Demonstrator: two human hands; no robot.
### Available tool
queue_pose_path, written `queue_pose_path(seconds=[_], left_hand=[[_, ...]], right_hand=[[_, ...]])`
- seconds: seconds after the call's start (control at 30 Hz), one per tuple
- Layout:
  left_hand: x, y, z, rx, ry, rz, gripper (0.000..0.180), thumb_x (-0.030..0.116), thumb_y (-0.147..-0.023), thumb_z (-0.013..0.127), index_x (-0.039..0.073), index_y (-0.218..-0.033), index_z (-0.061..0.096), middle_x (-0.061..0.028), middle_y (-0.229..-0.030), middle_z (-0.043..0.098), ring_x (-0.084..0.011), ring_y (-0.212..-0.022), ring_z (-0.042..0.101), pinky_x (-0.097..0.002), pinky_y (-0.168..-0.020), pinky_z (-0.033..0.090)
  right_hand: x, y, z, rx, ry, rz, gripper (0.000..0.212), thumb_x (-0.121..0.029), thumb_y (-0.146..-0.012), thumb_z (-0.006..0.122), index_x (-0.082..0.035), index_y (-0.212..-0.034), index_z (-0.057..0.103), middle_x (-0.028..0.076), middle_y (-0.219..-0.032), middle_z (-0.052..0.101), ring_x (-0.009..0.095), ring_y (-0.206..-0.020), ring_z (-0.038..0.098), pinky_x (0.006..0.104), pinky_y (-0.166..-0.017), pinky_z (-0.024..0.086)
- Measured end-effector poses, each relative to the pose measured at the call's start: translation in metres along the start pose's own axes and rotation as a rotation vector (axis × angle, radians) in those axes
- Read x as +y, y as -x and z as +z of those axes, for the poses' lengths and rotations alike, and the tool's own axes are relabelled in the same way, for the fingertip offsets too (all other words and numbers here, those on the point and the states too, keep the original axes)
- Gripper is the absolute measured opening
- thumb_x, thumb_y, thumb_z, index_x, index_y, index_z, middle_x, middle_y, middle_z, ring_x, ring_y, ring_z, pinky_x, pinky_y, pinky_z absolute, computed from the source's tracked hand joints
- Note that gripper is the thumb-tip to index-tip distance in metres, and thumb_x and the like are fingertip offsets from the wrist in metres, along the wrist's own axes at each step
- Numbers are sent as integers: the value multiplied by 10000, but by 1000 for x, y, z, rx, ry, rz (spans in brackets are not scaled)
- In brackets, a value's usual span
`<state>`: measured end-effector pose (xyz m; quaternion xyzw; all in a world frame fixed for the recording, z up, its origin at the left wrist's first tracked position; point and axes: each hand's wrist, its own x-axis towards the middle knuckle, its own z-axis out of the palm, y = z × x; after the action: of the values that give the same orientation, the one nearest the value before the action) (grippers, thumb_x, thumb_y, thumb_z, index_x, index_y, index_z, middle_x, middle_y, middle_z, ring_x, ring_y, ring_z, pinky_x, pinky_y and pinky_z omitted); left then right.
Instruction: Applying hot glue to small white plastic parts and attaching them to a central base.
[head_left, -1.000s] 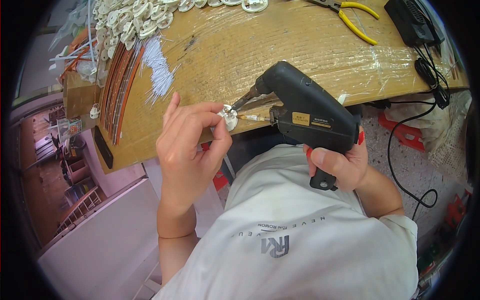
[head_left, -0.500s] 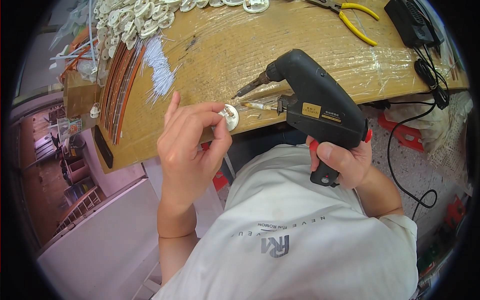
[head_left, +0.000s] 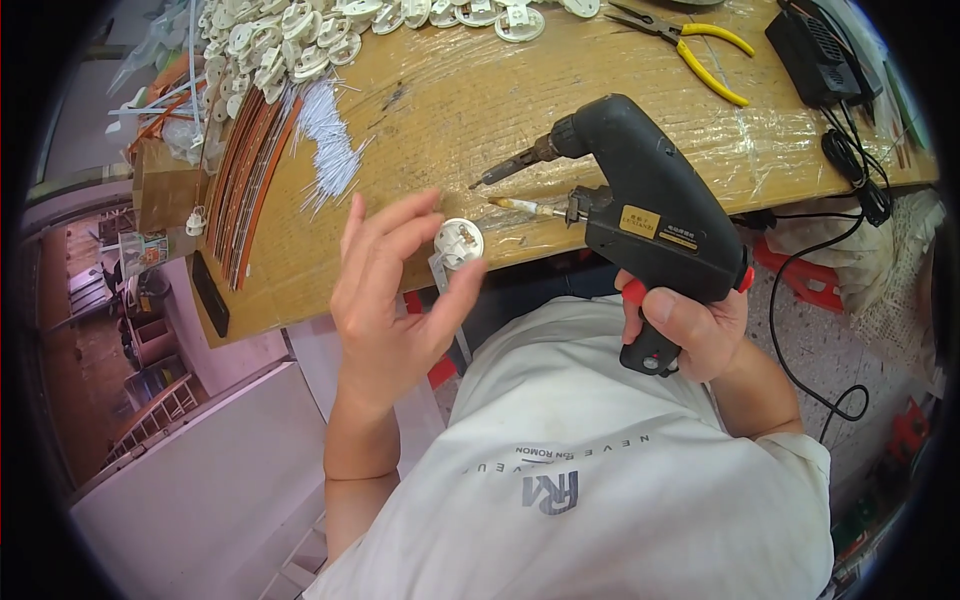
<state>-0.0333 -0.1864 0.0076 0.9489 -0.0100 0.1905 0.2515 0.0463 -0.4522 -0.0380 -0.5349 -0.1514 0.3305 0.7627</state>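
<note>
Left hand point(head_left: 400, 300) has let its pinch go since the earlier frame: fingers point(head_left: 402, 240) now spread wide about the white disc point(head_left: 460, 243), contact cannot be told. Disc at the near edge of the worktop point(head_left: 440, 130). Right hand point(head_left: 692, 325) wrapped round the grip of the soldering gun point(head_left: 655, 190), its tips near the disc but apart. Pliers point(head_left: 672, 32) lie beyond
</note>
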Motion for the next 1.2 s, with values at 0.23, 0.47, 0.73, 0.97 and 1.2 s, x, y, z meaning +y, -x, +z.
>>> queue_pose_path(seconds=[0.23, 0.47, 0.73, 0.97, 1.2], left_hand=[[-8, 16, 1, -76, -150, -40, 536, 293, -724, 944, 37, -1135, 714, -148, -1375, 631, -321, -1255, 616, -673, -1209, 183], [-7, 39, -7, 135, 576, -255, 512, 113, -827, 886, -7, -1258, 638, -197, -1186, 702, -244, -1002, 718, -445, -932, 579], [-45, 96, -105, 407, 938, -290, 527, 258, -954, 784, -16, -1346, 565, -56, -873, 642, -69, -604, 520, -195, -536, 408], [-115, 188, -101, -112, 305, -1097, 434, 260, -876, 855, 4, -1166, 657, -28, -929, 685, -112, -782, 616, -285, -688, 504], [-240, 294, 26, 77, 2, -1012, 466, 336, -937, 771, -13, -1206, 618, -232, -984, 739, -395, -939, 724, -451, -816, 557]], right_hand=[[1, -1, 3, 4, 19, -125, 441, -157, -938, 654, 69, -1304, 559, 222, -1067, 692, 253, -629, 694, 341, -568, 579], [-16, -14, 23, 188, 29, -181, 432, -269, -867, 663, 101, -1080, 595, 191, -895, 659, 254, -535, 650, 352, -488, 547], [-29, -40, 26, 296, 13, -279, 466, -312, -936, 550, 118, -1114, 533, 160, -746, 565, 205, -573, 569, 315, -502, 516], [-27, -54, 18, 201, -53, -353, 455, -248, -977, 512, 129, -1231, 506, 179, -859, 576, 196, -644, 579, 311, -553, 538], [-23, -60, 15, 243, 19, -299, 440, -264, -968, 525, 127, -1171, 534, 164, -799, 575, 187, -620, 577, 303, -549, 542]])
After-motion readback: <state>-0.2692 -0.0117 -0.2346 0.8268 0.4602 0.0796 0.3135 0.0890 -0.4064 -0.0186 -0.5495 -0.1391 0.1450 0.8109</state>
